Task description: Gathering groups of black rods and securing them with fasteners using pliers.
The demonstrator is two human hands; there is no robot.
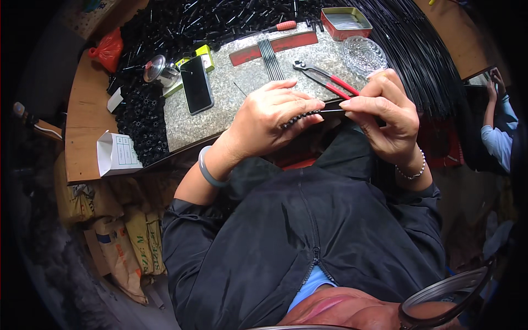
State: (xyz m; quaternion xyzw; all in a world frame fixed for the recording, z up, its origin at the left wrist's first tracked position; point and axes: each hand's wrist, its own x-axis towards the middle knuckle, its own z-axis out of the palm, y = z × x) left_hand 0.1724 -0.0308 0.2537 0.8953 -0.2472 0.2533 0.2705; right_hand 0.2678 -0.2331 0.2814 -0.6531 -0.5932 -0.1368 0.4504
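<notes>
Within a clock face laid over the view: two bare hands, one beaded row, one rod. Left hand, twelve o'clock: fingers and thumb closed narrowly on one curved row of small black beads; exact bead count, cannot tell. Right hand, two o'clock: thumb and forefinger pinched on one thin silvery rod, pointing toward nine o'clock at the row; whether threaded through, cannot tell. Beyond, on one grey speckled board: one black rectangular phone, eleven o'clock; one pair of red-handled metal pliers, one o'clock.
</notes>
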